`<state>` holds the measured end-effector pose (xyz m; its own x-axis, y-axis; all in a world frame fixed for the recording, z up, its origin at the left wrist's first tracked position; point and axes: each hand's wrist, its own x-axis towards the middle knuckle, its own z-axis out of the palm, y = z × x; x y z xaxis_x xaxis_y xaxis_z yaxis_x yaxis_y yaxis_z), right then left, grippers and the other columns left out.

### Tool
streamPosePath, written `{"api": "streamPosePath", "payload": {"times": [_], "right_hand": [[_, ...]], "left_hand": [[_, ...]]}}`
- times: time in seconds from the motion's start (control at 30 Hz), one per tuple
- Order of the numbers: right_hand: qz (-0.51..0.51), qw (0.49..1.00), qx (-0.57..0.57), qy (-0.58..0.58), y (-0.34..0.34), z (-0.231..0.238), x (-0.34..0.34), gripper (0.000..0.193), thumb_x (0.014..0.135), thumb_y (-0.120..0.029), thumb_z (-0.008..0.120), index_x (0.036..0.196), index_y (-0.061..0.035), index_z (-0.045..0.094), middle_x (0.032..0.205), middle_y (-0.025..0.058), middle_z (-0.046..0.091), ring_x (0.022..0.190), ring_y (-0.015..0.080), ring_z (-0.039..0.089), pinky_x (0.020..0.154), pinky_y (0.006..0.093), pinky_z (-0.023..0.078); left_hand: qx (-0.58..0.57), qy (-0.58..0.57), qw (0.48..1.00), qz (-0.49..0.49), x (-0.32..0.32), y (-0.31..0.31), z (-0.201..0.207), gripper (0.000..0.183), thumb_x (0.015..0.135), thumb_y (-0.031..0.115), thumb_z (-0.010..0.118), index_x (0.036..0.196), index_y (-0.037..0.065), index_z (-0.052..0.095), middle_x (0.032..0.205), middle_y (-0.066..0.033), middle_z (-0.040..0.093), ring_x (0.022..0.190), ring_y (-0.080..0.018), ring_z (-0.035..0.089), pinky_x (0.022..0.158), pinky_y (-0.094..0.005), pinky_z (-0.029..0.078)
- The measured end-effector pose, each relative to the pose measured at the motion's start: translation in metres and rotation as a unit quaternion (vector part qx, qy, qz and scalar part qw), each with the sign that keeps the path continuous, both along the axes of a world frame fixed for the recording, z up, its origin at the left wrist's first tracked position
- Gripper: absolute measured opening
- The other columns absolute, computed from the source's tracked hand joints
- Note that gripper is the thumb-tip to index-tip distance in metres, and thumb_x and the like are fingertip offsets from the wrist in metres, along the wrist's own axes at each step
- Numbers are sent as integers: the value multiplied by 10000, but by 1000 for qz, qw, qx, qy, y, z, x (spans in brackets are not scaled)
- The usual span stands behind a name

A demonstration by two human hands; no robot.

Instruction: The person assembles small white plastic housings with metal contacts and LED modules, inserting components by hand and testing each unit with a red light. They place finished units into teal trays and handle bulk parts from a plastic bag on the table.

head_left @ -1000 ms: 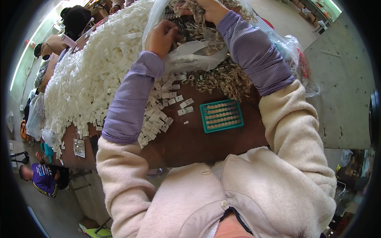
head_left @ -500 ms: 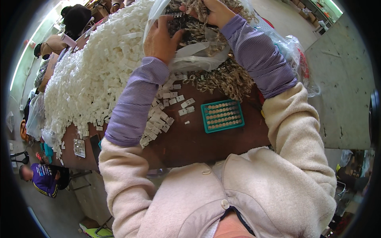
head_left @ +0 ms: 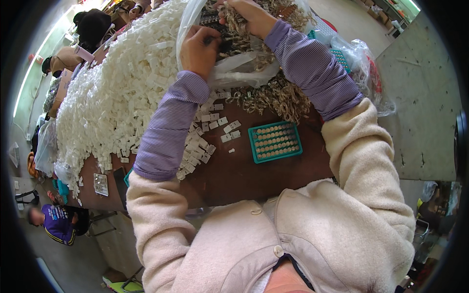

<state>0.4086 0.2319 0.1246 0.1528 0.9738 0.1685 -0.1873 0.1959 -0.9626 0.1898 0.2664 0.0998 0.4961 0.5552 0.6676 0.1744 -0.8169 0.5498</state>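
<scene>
My left hand (head_left: 199,48) grips the rim of a clear plastic bag (head_left: 234,73) together with a dark flat piece at the far side of the brown table (head_left: 244,176). My right hand (head_left: 249,14) reaches into the bag's mouth and is closed on a clump of tan metal parts (head_left: 234,27). More tan parts (head_left: 278,97) lie spilled just below the bag. A teal tray (head_left: 275,141) filled with rows of small pieces lies on the table between my arms, untouched.
A big heap of small white plastic pieces (head_left: 112,93) covers the table's left half, with loose ones (head_left: 202,141) near my left sleeve. More plastic bags (head_left: 361,63) sit at the right. Other people (head_left: 90,29) work at the far left, and one (head_left: 58,219) below.
Both hands have moved further up into the bag's mouth; the right hand has dug deeper among the tan parts. The teal tray has not moved.
</scene>
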Motion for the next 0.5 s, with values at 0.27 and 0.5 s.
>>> {"api": "streamPosePath", "payload": {"times": [0.27,0.5], "right_hand": [[-58,987,135,66,4,2,-12,141,1006,-201,635,999,-69,685,740,23,649,559,139,616,465,269,491],[-121,978,151,74,-77,59,-34,178,1051,-210,627,1159,-86,695,848,16,681,711,132,669,548,259,539]], "left_hand": [[40,7,999,15,-5,-8,-3,115,860,131,781,971,111,759,1048,-93,677,985,-303,690,878,-403,544],[12,57,995,81,-7,4,-10,204,904,175,755,1071,68,706,1111,-125,718,1038,-325,700,912,-426,542]]}}
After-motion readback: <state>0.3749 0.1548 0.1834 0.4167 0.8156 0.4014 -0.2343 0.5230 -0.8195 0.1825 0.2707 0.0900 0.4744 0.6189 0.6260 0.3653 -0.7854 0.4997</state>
